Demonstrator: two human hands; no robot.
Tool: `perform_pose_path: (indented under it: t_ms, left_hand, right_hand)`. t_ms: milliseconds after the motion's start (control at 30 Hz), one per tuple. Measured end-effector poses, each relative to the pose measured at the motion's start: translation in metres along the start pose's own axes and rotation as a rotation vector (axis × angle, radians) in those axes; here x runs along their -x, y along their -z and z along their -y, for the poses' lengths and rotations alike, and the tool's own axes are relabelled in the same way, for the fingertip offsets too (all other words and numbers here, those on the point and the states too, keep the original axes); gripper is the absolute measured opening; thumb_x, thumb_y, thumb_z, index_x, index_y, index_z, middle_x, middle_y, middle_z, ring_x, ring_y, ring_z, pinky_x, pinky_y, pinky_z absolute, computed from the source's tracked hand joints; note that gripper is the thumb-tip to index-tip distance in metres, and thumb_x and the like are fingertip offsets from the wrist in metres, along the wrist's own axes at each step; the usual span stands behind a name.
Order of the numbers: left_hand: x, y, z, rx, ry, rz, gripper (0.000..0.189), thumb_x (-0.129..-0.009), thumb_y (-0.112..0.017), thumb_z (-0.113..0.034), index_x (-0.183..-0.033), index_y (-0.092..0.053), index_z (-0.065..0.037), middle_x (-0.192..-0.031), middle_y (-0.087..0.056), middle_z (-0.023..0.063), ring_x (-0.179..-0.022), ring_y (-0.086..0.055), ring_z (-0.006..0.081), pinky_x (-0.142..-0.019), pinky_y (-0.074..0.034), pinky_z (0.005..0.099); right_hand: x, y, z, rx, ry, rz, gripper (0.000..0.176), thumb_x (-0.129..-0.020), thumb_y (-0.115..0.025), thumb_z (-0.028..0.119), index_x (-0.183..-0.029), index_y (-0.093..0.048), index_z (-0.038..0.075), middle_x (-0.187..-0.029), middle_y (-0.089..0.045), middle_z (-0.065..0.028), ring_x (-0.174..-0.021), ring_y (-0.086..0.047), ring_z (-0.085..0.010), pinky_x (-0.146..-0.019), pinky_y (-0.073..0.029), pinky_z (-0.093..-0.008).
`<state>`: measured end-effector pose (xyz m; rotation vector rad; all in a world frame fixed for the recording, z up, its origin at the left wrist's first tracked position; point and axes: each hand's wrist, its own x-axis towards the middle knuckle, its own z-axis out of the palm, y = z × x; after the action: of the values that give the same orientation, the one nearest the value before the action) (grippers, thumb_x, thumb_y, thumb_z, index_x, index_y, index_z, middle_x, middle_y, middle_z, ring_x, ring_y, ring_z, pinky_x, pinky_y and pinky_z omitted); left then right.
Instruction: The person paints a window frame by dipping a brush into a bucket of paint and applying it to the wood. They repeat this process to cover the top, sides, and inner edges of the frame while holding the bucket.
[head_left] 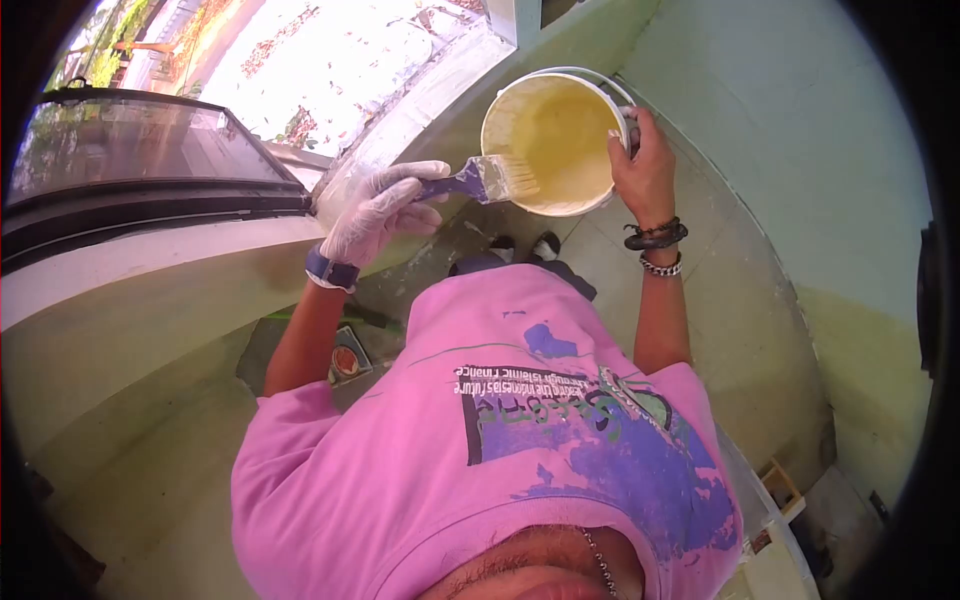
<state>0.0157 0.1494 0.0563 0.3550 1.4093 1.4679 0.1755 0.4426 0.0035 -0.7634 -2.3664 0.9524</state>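
In a thin white glove, my left hand [378, 212] holds the dark blue handle of a wide paintbrush [468, 184]. The brush's pale, paint-coated bristles lie over the left rim of a white bucket [490, 135], pointing into it. Pale yellow paint [565, 140] shows inside the bucket, which is tilted so its mouth faces the camera. Bare and wearing bracelets, my right hand [645, 165] grips the bucket's right side near the raised wire handle.
An open dark-framed window pane [150, 150] juts in at the left above a ledge [150, 262]. A pale green wall [800, 150] curves along the right. A small dark tray [348, 355] rests low beside my left arm. A wooden piece [782, 490] is at the lower right.
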Motion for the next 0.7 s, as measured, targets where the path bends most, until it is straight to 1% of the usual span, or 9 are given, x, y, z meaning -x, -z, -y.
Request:
perform_pose_path:
  t_ms: [67, 133, 200, 300, 333, 400, 533, 667, 700]
  left_hand:
    - [0.005, -0.004, 0.008, 0.059, 0.087, 0.005, 0.034, -0.092, -0.057, -0.022, -0.121, -0.057, -0.004, -0.113, -0.061, 0.0073, -0.078, -0.065, 0.0124, -0.074, -0.055, 0.0257]
    - [0.006, -0.005, 0.015, -0.072, 0.143, 0.025, 0.034, -0.09, -0.061, -0.024, -0.119, -0.059, -0.006, -0.105, -0.062, 0.0025, -0.075, -0.064, 0.0104, -0.072, -0.055, 0.0247]
    - [0.002, -0.001, 0.023, -0.194, 0.215, 0.077, 0.024, -0.086, -0.065, -0.023, -0.102, -0.062, -0.004, -0.086, -0.063, 0.0058, -0.069, -0.06, 0.0122, -0.06, -0.05, 0.0281]
    - [-0.01, -0.033, 0.009, -1.202, 0.062, 0.052, 0.024, -0.08, -0.068, -0.022, -0.079, -0.053, -0.003, -0.065, -0.053, 0.0086, -0.058, -0.053, 0.0183, -0.052, -0.041, 0.0341]
    - [-0.017, -0.038, 0.019, -1.275, -0.066, 0.026, 0.028, -0.077, -0.067, -0.019, -0.077, -0.043, -0.003, -0.059, -0.046, 0.0138, -0.055, -0.052, 0.0293, -0.052, -0.037, 0.0411]
    - [-0.033, -0.054, 0.026, -1.333, -0.312, -0.068, 0.019, -0.08, -0.062, -0.017, -0.09, -0.049, -0.007, -0.064, -0.054, 0.0149, -0.061, -0.057, 0.0357, -0.053, -0.041, 0.0431]
    - [-0.072, -0.084, 0.008, -1.554, -0.179, -0.049, 0.035, -0.085, -0.053, -0.012, -0.12, -0.053, -0.013, -0.079, -0.065, 0.0154, -0.074, -0.065, 0.0338, -0.062, -0.05, 0.0434]
    - [-0.104, -0.08, 0.013, -1.627, -0.327, 0.03, 0.03, -0.081, -0.054, -0.008, -0.11, -0.061, -0.011, -0.079, -0.066, 0.0125, -0.074, -0.067, 0.0301, -0.064, -0.053, 0.0398]
    - [-0.113, -0.078, 0.021, -1.581, -0.369, -0.002, 0.027, -0.077, -0.056, -0.006, -0.103, -0.064, -0.007, -0.079, -0.067, 0.0124, -0.074, -0.067, 0.0289, -0.065, -0.054, 0.0378]
  right_hand:
    - [-0.001, 0.003, 0.001, 0.018, -0.035, 0.036, 0.037, -0.08, -0.061, 0.014, -0.115, -0.052, 0.005, -0.097, -0.058, -0.0194, -0.085, -0.059, -0.0356, -0.077, -0.048, -0.0443]
    - [-0.001, 0.006, 0.005, 0.024, 0.026, 0.025, 0.037, -0.08, -0.061, 0.014, -0.114, -0.052, 0.005, -0.097, -0.057, -0.0205, -0.087, -0.058, -0.0384, -0.078, -0.047, -0.0448]
    - [-0.002, 0.008, 0.008, 0.016, 0.053, 0.04, 0.037, -0.08, -0.061, 0.014, -0.114, -0.052, 0.004, -0.097, -0.057, -0.0207, -0.089, -0.057, -0.039, -0.079, -0.047, -0.045]
    - [-0.003, 0.006, 0.006, 0.026, 0.119, 0.022, 0.036, -0.08, -0.062, 0.014, -0.113, -0.052, 0.004, -0.096, -0.057, -0.0203, -0.089, -0.057, -0.0385, -0.079, -0.047, -0.0449]
    - [-0.003, 0.006, 0.005, 0.024, 0.108, 0.032, 0.036, -0.079, -0.062, 0.014, -0.113, -0.052, 0.004, -0.095, -0.057, -0.0199, -0.088, -0.057, -0.0381, -0.078, -0.047, -0.0448]
    - [-0.002, 0.003, 0.005, 0.018, 0.088, 0.057, 0.036, -0.079, -0.062, 0.014, -0.113, -0.052, 0.005, -0.093, -0.057, -0.0193, -0.087, -0.057, -0.0373, -0.078, -0.047, -0.0446]
    - [0.0, -0.003, 0.002, -0.014, 0.043, 0.102, 0.033, -0.081, -0.062, 0.015, -0.112, -0.054, 0.005, -0.089, -0.058, -0.0151, -0.077, -0.058, -0.0293, -0.071, -0.047, -0.041]
    - [0.0, -0.002, 0.008, -0.023, 0.066, 0.108, 0.032, -0.081, -0.063, 0.015, -0.11, -0.054, 0.004, -0.083, -0.056, -0.0114, -0.07, -0.054, -0.0244, -0.067, -0.045, -0.0376]
    - [0.0, -0.004, 0.007, -0.028, 0.07, 0.105, 0.032, -0.081, -0.063, 0.015, -0.11, -0.054, 0.003, -0.081, -0.055, -0.0106, -0.07, -0.053, -0.0233, -0.066, -0.045, -0.0373]
